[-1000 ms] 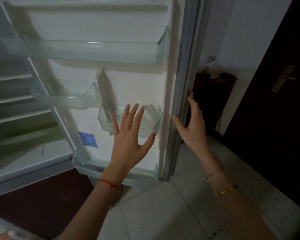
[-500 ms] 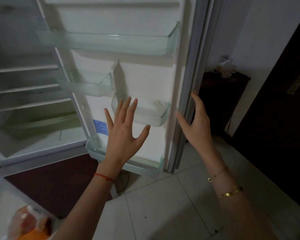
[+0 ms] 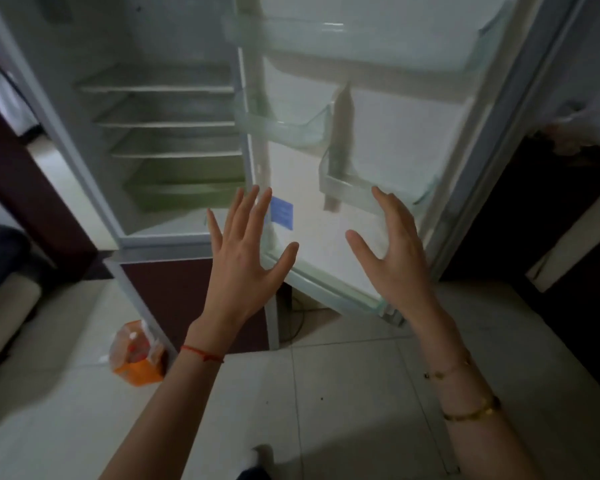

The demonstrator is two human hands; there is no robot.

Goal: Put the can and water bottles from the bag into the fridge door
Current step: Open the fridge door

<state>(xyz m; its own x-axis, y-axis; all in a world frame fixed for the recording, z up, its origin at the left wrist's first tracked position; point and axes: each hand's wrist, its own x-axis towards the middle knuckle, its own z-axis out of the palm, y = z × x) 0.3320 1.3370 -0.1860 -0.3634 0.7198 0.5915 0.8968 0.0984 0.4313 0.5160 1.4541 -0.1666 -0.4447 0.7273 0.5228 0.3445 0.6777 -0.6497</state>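
Observation:
The fridge door (image 3: 395, 133) stands wide open on the right, with clear plastic door bins: a wide top bin (image 3: 343, 43), a small middle-left bin (image 3: 284, 123), a small middle-right bin (image 3: 361, 192) and a bottom bin (image 3: 326, 282). All look empty. An orange plastic bag (image 3: 137, 355) sits on the floor at the lower left, by the fridge's base; what it holds is blurred. My left hand (image 3: 243, 258) is raised, fingers spread, in front of the door's lower part. My right hand (image 3: 392, 254) is also spread and holds nothing, off the door's edge.
The fridge interior (image 3: 170, 133) shows several bare shelves and a green drawer. A dark lower fridge door (image 3: 187, 299) is below. Pale floor tiles (image 3: 326, 410) lie underfoot. A dark cabinet (image 3: 551, 202) stands right of the door, a sofa edge (image 3: 4, 306) at far left.
The view has swung left and down, bringing the bag into sight. My right hand has come off the door's edge and now hovers in front of the door. My left hand stays spread.

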